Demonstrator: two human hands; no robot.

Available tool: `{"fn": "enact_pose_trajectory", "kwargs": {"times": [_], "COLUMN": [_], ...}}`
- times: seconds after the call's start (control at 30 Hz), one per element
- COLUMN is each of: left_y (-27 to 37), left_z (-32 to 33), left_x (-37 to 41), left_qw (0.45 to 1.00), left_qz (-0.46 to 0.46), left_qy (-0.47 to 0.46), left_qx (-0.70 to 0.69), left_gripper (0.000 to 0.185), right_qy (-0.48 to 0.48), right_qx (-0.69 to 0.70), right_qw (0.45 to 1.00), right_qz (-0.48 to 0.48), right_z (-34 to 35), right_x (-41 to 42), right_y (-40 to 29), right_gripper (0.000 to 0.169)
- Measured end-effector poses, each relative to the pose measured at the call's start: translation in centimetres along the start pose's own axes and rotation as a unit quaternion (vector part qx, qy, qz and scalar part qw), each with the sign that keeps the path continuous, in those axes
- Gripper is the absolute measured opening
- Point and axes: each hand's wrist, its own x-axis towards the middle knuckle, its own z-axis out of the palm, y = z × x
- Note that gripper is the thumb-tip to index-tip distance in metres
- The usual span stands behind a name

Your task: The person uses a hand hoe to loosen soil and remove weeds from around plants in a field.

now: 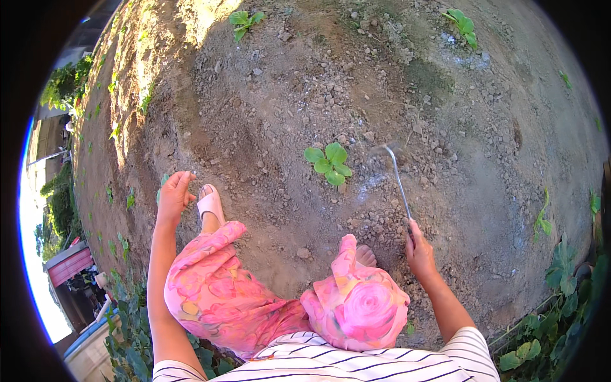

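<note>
My right hand (421, 250) is closed around the handle of a small hand hoe (399, 181) with a thin metal shaft. Its blurred head is at the soil, right of a young broad-leaved seedling (335, 162) and just above a patch of whitish powder (370, 185). My left hand (176, 193) is raised at the left beside my foot, its fingers curled and thumb near the fingertips; whether something small is pinched there cannot be made out. Loose clods (377, 227) lie between the hoe's shaft and my right foot.
More seedlings grow at the top left (244, 23) and top right (462, 26), the latter beside whitish powder. A wilted plant (542, 219) stands at the right. Leafy vines (563, 267) edge the lower right, others the lower left. My sandalled foot (210, 203) is near my left hand.
</note>
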Motion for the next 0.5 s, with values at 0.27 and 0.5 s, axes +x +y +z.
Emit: {"fn": "enact_pose_trajectory", "kwargs": {"times": [0.27,0.5], "left_y": [-1.9,-1.6], "left_z": [2.2,2.9], "left_x": [1.3,0.2], "left_qw": [0.997,0.996], "left_qz": [-0.023,-0.02], "left_qy": [-0.038,-0.071], "left_qx": [-0.067,-0.051], "left_gripper": [0.027,0.03], "right_qy": [-0.011,-0.099], "right_qx": [0.026,-0.02], "right_qw": [0.998,0.994], "right_qz": [0.053,0.049], "right_z": [-2.3,-3.1], "right_x": [-1.8,-6.8], "right_y": [-1.6,-0.1], "right_gripper": [0.053,0.05]}}
